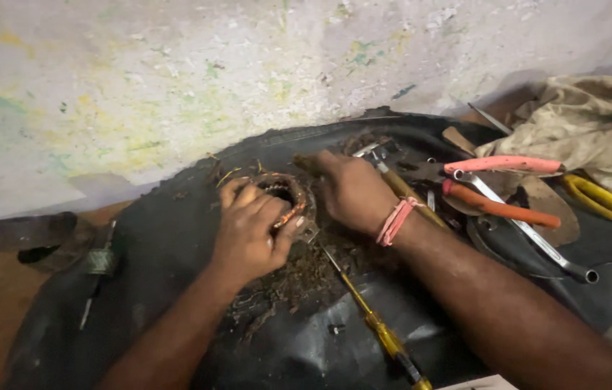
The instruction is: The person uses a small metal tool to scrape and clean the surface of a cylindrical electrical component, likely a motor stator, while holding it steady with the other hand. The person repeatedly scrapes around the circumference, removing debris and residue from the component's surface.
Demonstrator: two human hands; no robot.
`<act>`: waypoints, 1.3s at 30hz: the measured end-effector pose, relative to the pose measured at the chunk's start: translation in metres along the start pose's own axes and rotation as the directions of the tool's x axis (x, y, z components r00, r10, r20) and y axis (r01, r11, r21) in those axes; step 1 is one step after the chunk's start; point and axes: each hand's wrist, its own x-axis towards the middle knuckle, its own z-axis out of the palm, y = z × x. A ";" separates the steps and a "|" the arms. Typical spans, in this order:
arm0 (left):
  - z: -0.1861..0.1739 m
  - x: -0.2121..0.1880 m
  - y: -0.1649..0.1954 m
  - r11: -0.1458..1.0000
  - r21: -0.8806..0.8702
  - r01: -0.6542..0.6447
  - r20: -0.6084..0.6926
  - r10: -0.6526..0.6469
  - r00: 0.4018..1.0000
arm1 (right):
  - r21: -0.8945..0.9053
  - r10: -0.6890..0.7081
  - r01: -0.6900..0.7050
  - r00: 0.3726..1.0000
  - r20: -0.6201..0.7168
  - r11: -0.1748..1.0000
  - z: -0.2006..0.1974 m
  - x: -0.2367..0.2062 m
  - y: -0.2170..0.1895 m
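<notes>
A round motor stator (283,193) with copper windings lies on a black rubber sheet (162,238). My left hand (250,231) grips the stator from its near side, fingers curled over the rim. My right hand (351,189), a pink band at its wrist, rests against the stator's right side. Whether the right hand holds something is hidden by the fingers. A wooden tool handle (407,193) sticks out past the right wrist.
A yellow-handled screwdriver (378,328) lies on the sheet in front of the stator. To the right lie pink-and-orange-handled pliers (501,188), a metal wrench (537,242), a yellow-handled tool (598,198) and a crumpled cloth (587,123). A stained wall rises behind.
</notes>
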 end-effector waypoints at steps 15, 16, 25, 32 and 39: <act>-0.006 0.001 -0.003 1.000 0.003 -0.024 -0.006 0.024 1.000 | 0.000 -0.089 0.089 0.994 -0.057 0.996 0.016 0.000 -0.002; -0.005 0.001 -0.003 1.000 0.010 -0.022 -0.002 0.022 1.000 | 0.039 -0.075 0.076 0.997 -0.030 0.996 0.015 -0.004 0.001; -0.002 0.001 -0.005 1.000 0.020 -0.017 -0.002 0.017 1.000 | 0.143 0.103 -0.125 0.983 0.151 0.982 -0.006 -0.034 -0.014; 0.000 0.001 -0.009 0.999 -0.040 -0.015 0.020 0.015 1.000 | 0.022 0.319 -0.332 0.921 0.226 0.943 0.001 -0.026 -0.019; -0.001 0.003 -0.006 0.999 0.012 -0.044 0.000 0.044 0.999 | 0.183 0.134 -0.139 0.990 0.043 0.973 0.019 -0.011 0.003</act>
